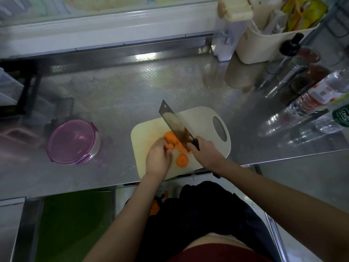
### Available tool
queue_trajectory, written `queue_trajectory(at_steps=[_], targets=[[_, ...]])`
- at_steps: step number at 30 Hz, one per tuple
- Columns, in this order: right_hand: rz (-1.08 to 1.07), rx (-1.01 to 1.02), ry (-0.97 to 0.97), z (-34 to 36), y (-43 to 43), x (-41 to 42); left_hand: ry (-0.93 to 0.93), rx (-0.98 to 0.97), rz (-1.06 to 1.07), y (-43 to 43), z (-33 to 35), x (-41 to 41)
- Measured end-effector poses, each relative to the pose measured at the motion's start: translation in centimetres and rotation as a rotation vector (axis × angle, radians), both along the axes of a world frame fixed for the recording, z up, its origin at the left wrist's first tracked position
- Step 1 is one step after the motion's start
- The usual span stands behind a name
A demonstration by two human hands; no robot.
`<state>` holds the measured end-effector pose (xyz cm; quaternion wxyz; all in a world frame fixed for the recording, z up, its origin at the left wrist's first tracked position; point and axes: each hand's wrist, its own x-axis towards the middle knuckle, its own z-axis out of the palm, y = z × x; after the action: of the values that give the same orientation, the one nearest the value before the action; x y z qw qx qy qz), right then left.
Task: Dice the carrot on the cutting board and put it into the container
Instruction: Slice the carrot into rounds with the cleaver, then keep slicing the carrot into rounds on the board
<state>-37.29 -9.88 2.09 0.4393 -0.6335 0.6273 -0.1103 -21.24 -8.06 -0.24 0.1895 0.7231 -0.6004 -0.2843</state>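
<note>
Two bare forearms reach in from the near edge, over dark clothing and a green surface (75,224) low on the left. A few orange scraps (155,207) lie below the counter's near lip.

The left hand (157,156) sits on the near-left part of the cream cutting board (204,118). Its fingers are curled down onto a piece of carrot (171,137) and cover the near side of it. The right hand (204,150) is wrapped tight round the black handle of a cleaver (175,123). The broad blade slants away to the far left and hides part of the carrot beneath it.

The carrot is bright orange and cut into thick round pieces. A cluster lies between the hands near the middle of the board, and one loose slice (182,160) lies flat just nearer, apart from the rest.

The board reaches the near edge of the steel counter (122,87), with its handle hole at the far right. Left of the board, well apart from it, stands the round container (72,141), its purple lid clipped on.

Farther right are clear plastic bottles (321,92) and a dark-capped bottle (291,45). In the far right corner a cream caddy (264,44) stuffed with packets stands just beside a clear dispenser (229,25) with a cream lid.
</note>
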Motion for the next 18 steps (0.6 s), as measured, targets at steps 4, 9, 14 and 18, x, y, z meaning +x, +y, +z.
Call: queue_trajectory(at_steps=[4,9,14,18], targets=[[-0.024,0.011,0.002,-0.4,0.1,-0.2,0.073,-0.034,0.079,0.8,0.4,0.7],[-0.02,0.002,0.006,0.0,0.0,-0.2,0.018,-0.05,0.142,1.3,0.3,1.7],[-0.019,0.005,-0.007,0.3,0.1,-0.3,0.01,0.108,0.162,1.1,0.3,2.1],[-0.016,0.007,-0.011,0.1,0.1,-0.6,-0.125,-0.058,0.073,1.1,0.4,1.3]])
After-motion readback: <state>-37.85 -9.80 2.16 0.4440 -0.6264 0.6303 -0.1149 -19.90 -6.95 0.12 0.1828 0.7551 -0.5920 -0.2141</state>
